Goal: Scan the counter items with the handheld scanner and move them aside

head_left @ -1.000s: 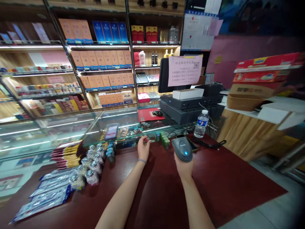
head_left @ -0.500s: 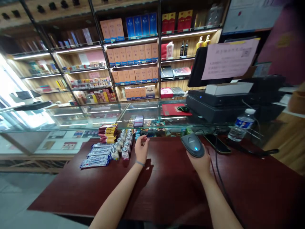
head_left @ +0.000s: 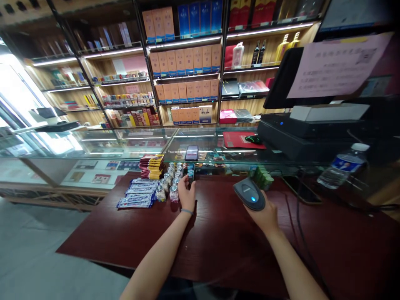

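Step in hand: probably reaching for goods with one hand while the scanner [head_left: 250, 195] is held ready in the other; a judgement.
Left hand [head_left: 186, 198]: loosely curled, gap between thumb and fingertips, no item seen in it; at the right edge of the jars [head_left: 168, 179], just near of the small blue cans [head_left: 190, 172]. Contact: cannot tell.
Right hand [head_left: 265, 214]: closed round the scanner from below; grip mostly hidden under the scanner head.
Next move calls for: likely a careful pinch by the left hand on one small item, neighbours left standing, scanner kept steady.
Scanner place: above the right half of the table [head_left: 218, 233], near side of the green cans [head_left: 264, 178], left of the phone [head_left: 301, 189].
Scanner look: dark grey, broad rounded head, blue light lit on top, front end facing far left. Cable link: cannot tell.
Jars look: small, clear, silvery lids, pale and pink contents, upright in close rows.
Left of jars: blue-and-white packets [head_left: 139, 196] laid flat, overlapping; maroon-and-yellow packs [head_left: 151, 166] stacked on their far side.
Far right: water bottle [head_left: 343, 166], upright but slanted in view.
Beyond table: glass counter [head_left: 140, 143], then lit shelves [head_left: 187, 75] of boxes.
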A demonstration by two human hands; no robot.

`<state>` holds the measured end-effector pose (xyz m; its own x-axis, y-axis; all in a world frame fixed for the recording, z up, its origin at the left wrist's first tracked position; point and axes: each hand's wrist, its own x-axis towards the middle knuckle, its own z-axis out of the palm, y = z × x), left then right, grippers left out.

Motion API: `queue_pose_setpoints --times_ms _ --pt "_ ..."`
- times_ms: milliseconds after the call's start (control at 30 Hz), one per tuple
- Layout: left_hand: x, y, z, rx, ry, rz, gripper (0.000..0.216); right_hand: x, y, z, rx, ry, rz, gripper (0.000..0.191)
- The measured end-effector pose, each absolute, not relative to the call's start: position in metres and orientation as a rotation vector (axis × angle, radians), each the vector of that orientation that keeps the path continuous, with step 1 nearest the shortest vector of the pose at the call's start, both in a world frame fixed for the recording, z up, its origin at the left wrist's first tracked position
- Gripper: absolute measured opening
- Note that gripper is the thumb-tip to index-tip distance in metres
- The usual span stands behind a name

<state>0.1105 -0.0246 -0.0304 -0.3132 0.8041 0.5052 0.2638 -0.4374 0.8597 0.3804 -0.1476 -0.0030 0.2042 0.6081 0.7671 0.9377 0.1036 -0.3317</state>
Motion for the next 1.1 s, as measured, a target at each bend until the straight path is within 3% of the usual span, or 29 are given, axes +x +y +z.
queue_pose_setpoints --times_ms 200,300,800,1100 --pt "0.125 -0.020 -0.023 1.713 1.519 1.686 0.072 0.381 -0.148 -0.008 -1.554 -1.544 -0.467 0.035" --pt "0.135 -0.014 -0.022 1.694 1.573 1.664 0.079 0.381 -0.149 -0.008 -1.525 -1.582 -0.442 0.035" --pt "0.138 -0.004 -0.030 1.624 1.702 1.672 0.041 0.380 -0.151 -0.005 -1.570 -1.565 -0.400 0.036" --pt "0.133 -0.012 -0.029 1.556 1.400 1.727 0.044 0.381 -0.151 -0.004 -1.485 -1.577 -0.493 0.036"
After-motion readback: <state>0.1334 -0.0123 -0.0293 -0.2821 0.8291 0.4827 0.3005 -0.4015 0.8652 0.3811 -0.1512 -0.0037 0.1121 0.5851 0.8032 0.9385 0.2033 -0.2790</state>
